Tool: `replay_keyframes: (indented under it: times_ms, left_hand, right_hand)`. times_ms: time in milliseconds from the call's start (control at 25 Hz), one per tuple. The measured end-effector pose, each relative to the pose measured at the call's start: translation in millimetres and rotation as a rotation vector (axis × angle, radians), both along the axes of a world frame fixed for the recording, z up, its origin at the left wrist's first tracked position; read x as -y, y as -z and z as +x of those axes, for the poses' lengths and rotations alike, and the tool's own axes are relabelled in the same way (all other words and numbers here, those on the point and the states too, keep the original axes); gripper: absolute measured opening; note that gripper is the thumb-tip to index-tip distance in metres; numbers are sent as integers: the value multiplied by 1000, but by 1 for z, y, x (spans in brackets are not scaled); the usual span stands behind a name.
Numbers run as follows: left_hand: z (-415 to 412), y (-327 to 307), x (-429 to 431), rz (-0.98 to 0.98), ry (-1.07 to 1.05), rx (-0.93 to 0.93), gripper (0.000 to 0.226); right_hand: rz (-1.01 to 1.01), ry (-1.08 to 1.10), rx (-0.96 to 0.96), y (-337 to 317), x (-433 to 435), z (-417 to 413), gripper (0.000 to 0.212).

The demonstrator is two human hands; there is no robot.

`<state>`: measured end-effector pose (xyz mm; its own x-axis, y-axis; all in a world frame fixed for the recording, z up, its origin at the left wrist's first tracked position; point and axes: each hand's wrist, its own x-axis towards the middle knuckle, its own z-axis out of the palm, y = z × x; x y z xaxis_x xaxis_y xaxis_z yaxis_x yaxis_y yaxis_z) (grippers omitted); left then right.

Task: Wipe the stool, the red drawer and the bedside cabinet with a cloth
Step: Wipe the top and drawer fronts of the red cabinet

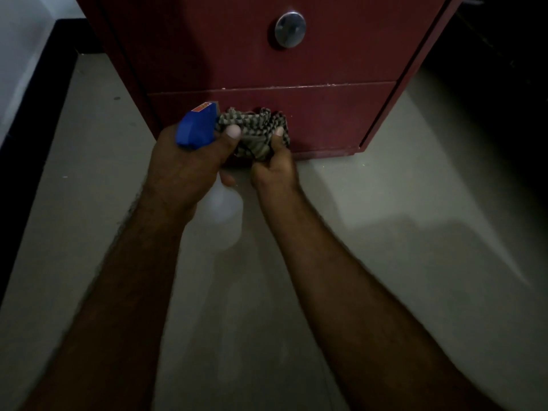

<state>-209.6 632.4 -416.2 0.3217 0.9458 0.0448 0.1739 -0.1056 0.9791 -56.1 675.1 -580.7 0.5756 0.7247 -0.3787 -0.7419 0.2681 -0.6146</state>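
Thumbs, two: the left thumb is pressing its pad onto the bunched cloth; the right thumb is pinching the same cloth from the other side.

Left hand, one: its fingers are curling round the neck of the spray bottle, under the blue head. The fingertips are mostly hidden behind the bottle.

Right hand, one: it is gripping the cloth from below. Its fingers are hidden behind the fabric, so I cannot tell how they lie.

Cloth, one: checked grey and pale, crumpled into a wad. It is sitting between the two hands and in front of the lower red drawer; whether it is touching the drawer cannot be told.

Spray bottle, one: its pale translucent body is hanging below the left hand.

Drawer fronts, two: the upper drawer front is carrying one round metal knob.

Floor, one: pale and dimly lit.

Black skirting, one strip: it is running along the wall at left.
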Motion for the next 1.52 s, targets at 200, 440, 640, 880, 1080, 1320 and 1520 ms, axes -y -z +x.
replay_keyframes:
  times_ms: [200,440,640,880,1080,1320,1520]
  left_hand:
    - [-3,-1,-5,-15,-25,-25,27]
    - [-8,0,-6,1,-28,-51,27]
    - [-9,-4,-3,14,-14,-47,27]
    - [-10,-3,6,-2,2,-31,19]
    - [-9,-4,5,-21,-18,-35,25]
    - [0,-6,8,-12,-10,-41,36]
    - [5,-7,14,-4,29,-61,35]
  right_hand:
    - [-107,196,-31,-49,14,1,77]
    - [-512,191,841,-45,39,45,70]
    - [-457,246,180,-32,69,63,81]
    - [-546,14,-41,-7,78,58,62]
    - [-385,-101,-4,-41,90,65,23]
    - [-256,-64,-109,-33,104,75,43]
    - [-222,-69,-175,-11,93,77,73]
